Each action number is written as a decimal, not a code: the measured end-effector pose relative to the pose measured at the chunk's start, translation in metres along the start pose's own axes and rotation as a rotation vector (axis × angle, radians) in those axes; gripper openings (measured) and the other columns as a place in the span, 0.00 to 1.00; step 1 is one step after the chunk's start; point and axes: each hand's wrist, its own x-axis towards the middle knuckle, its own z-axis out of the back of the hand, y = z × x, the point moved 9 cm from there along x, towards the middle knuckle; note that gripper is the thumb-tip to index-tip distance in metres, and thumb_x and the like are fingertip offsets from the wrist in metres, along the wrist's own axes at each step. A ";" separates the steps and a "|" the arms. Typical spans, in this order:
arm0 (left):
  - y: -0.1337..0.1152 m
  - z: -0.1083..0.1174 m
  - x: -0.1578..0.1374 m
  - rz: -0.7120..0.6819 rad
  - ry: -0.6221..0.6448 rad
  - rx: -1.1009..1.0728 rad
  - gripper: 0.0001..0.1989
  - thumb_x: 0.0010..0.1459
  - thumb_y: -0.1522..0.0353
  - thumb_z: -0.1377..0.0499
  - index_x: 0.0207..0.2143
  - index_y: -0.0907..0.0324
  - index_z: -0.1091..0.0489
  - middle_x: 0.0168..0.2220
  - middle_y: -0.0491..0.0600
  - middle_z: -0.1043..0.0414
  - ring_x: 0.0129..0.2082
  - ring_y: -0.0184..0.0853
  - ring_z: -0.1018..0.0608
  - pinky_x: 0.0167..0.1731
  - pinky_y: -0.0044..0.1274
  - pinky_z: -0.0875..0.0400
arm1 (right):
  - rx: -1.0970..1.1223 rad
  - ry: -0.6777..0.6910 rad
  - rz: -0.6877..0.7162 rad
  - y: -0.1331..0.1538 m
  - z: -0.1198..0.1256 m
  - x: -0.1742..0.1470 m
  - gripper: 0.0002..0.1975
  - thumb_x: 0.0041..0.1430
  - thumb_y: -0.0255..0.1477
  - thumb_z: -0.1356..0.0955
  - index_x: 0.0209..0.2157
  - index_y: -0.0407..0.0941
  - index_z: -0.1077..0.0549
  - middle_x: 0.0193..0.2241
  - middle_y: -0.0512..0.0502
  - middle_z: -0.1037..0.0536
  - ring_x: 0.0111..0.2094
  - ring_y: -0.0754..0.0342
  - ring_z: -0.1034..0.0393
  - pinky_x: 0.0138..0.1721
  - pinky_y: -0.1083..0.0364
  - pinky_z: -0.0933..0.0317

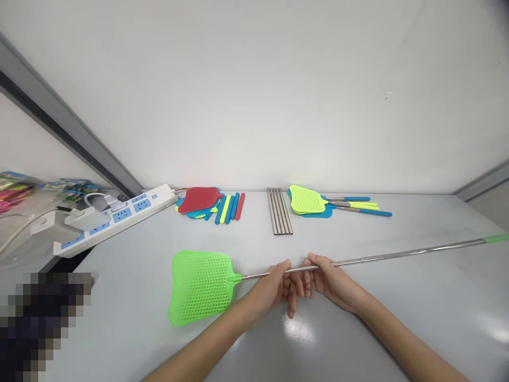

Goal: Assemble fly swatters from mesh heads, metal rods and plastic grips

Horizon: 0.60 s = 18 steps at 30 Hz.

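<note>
A fly swatter with a bright green perforated head (pixel 202 287) and a long, extended metal rod lies across both my hands, above the grey table. My left hand (pixel 278 286) grips the rod a little way from the head. Close beside it, my right hand (pixel 324 273) is closed round the rod near its middle. The rod runs on to the right and ends in a green handle (pixel 495 239) at the picture's edge. Both thumbs lie along the top of the rod, and the fingers curl beneath it.
Along the wall lie a red swatter head (pixel 200 200) over others, coloured handle sleeves (pixel 228 208), several metal rods (pixel 280 212) and a pile of swatters topped by a yellow one (pixel 306 200). A power strip (pixel 119 217) with plugs stands at left, near plastic packaging (pixel 19 191).
</note>
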 end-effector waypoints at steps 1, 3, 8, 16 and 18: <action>0.000 0.001 0.000 0.012 -0.009 -0.006 0.26 0.55 0.57 0.61 0.20 0.64 0.35 0.14 0.47 0.37 0.13 0.27 0.36 0.18 0.21 0.39 | -0.008 -0.006 -0.002 0.000 0.000 0.000 0.23 0.58 0.37 0.46 0.19 0.39 0.34 0.18 0.45 0.32 0.21 0.57 0.36 0.24 0.57 0.44; -0.001 0.004 0.000 0.032 -0.033 -0.013 0.25 0.55 0.58 0.61 0.19 0.64 0.35 0.14 0.47 0.37 0.13 0.27 0.36 0.18 0.21 0.39 | -0.030 -0.036 0.011 0.001 0.003 0.000 0.22 0.57 0.36 0.45 0.18 0.39 0.34 0.17 0.46 0.32 0.20 0.58 0.37 0.23 0.58 0.45; -0.004 0.011 0.000 0.001 -0.118 -0.014 0.21 0.54 0.61 0.58 0.18 0.64 0.35 0.11 0.44 0.42 0.14 0.27 0.36 0.19 0.20 0.40 | -0.089 -0.178 0.125 0.009 0.018 -0.002 0.18 0.55 0.33 0.41 0.15 0.40 0.38 0.12 0.51 0.38 0.16 0.58 0.39 0.17 0.59 0.49; -0.012 0.014 -0.001 -0.104 -0.188 -0.050 0.21 0.54 0.62 0.56 0.15 0.64 0.36 0.09 0.43 0.47 0.12 0.27 0.38 0.18 0.20 0.44 | 0.030 -0.073 0.163 0.016 0.015 -0.006 0.19 0.54 0.33 0.42 0.16 0.38 0.33 0.13 0.47 0.37 0.15 0.56 0.39 0.13 0.60 0.53; -0.013 0.016 -0.001 -0.110 -0.204 -0.076 0.21 0.54 0.62 0.56 0.15 0.64 0.36 0.09 0.43 0.47 0.13 0.27 0.38 0.18 0.20 0.43 | 0.055 -0.060 0.147 0.016 0.016 -0.007 0.20 0.54 0.33 0.43 0.16 0.37 0.32 0.13 0.46 0.36 0.16 0.55 0.38 0.13 0.59 0.53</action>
